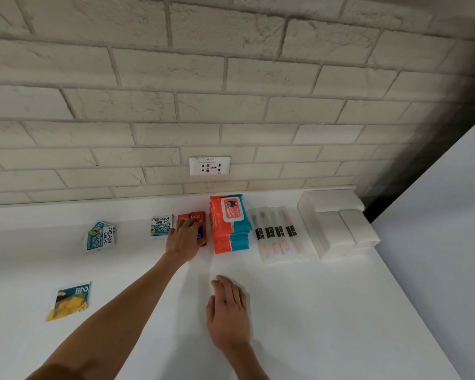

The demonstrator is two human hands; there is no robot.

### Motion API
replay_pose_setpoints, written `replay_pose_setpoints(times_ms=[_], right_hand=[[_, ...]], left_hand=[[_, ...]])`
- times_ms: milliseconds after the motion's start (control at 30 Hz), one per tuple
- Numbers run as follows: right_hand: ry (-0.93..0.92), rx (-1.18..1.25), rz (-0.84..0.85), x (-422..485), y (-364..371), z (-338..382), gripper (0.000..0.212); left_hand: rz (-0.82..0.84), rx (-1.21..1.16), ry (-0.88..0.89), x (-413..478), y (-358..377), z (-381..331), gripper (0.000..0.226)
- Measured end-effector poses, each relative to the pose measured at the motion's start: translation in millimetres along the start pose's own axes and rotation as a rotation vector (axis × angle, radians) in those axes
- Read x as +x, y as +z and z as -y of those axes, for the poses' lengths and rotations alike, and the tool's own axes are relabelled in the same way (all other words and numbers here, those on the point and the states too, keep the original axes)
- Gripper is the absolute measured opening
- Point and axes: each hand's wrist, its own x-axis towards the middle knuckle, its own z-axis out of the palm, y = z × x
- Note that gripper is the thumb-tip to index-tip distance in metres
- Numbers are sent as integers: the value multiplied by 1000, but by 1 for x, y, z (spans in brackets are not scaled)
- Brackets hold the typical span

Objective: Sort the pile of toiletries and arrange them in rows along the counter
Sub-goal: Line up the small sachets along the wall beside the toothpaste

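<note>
Five groups line the white worktop's (313, 311) back edge: teal-white conditioner sachet (161, 226), red toothpaste packs (196, 216), orange-blue wipes packs (231, 226), clear-wrapped toothbrushes (277, 234) and white boxes (337, 226) at the right edge. Left hand (184, 238) covers the toothpaste; whether its fingers grip it is unclear. Right hand (228, 311) lies flat, fingers released, on open worktop. Loose sachets (99, 235) lie left.

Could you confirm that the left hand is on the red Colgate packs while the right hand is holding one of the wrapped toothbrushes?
Not quite. The head view shows the right hand holding nothing: it lies open on the bare counter, apart from the wrapped toothbrushes. The left hand does rest on the red Colgate packs.
</note>
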Motion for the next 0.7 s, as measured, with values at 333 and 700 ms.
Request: replay_pose_setpoints(times_ms=[333,700], right_hand=[[-2,-83,0,0,3,-1,42],[110,-136,7,-11,20,16,51]], left_hand=[[-131,-154,-23,-36,-18,10,52],[-225,-282,-161,-181,-16,131,38]])
